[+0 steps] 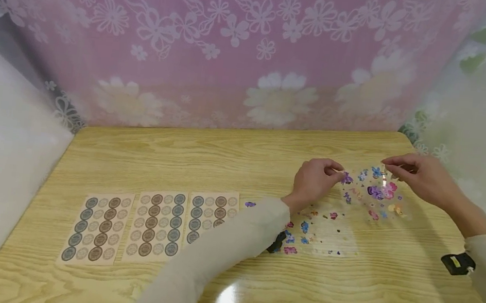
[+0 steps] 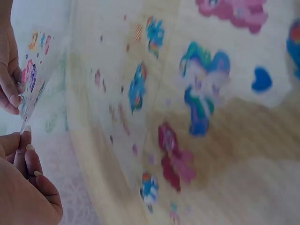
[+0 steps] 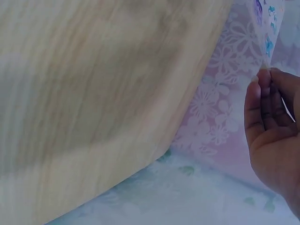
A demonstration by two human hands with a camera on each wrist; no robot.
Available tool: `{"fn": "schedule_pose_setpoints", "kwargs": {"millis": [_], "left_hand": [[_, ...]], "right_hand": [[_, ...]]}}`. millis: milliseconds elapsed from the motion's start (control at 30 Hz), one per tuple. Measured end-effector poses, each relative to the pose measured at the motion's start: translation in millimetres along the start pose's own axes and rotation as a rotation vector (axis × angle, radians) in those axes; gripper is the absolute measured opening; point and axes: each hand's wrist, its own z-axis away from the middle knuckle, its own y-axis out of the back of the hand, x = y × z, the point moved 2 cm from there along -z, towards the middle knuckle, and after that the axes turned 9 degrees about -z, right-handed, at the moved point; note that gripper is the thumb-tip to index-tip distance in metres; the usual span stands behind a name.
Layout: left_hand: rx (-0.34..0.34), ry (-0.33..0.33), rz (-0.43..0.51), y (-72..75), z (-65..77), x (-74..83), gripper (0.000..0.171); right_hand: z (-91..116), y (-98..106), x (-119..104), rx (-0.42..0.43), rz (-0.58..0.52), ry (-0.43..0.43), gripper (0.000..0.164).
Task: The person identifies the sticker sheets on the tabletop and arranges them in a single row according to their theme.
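A clear sticker sheet (image 1: 375,192) printed with small colourful ponies is held up above the table. My left hand (image 1: 316,180) pinches its upper left corner between thumb and fingers. At the opposite upper corner, my right hand (image 1: 425,179) pinches the edge. The left wrist view shows both the left hand (image 2: 28,183) and the right hand (image 2: 8,70) on the tilted sheet (image 2: 35,75). In the right wrist view the fingertips of the right hand (image 3: 274,122) meet the sheet's corner. More clear pony stickers (image 1: 335,238) lie flat below, partly hidden by my left forearm.
Three cream sheets of round brown and grey stickers lie left of my left arm: one far left (image 1: 95,227), one beside it (image 1: 156,226), one partly covered by the sleeve (image 1: 212,212). The wooden table (image 1: 159,158) ends at a flowered pink curtain (image 1: 214,80).
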Motion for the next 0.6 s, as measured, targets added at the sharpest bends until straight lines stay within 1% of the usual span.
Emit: {"fn": "schedule_pose_setpoints", "kwargs": {"millis": [100,200,333,433,500,567,600], "left_hand": [[-0.046,-0.014,-0.032,-9.0,4.4,4.3,0.018],[-0.076,-0.011,-0.063,-17.6,8.1,7.8,0.018],[-0.109,0.016,-0.079,-29.6,11.0,13.2,0.017],[-0.117,0.041,-0.095,-37.1,12.6,17.3,0.015],[-0.112,0.038,-0.148,-41.3,13.2,19.8,0.013],[-0.105,0.015,-0.231,-44.8,13.3,21.3,0.012],[-0.102,-0.001,-0.287,-46.9,13.1,21.7,0.012]], "right_hand": [[10.6,1.1,9.5,-0.031,-0.004,-0.026,0.029],[19.9,0.1,19.7,-0.063,-0.002,-0.042,0.029],[30.5,-2.2,30.5,-0.099,-0.003,-0.068,0.031],[37.5,-4.6,36.1,-0.125,-0.014,-0.104,0.034],[41.5,-6.9,39.7,-0.133,-0.02,-0.119,0.035],[44.7,-9.4,44.3,-0.14,-0.034,-0.126,0.036],[46.2,-11.0,46.6,-0.142,-0.038,-0.125,0.035]]}}
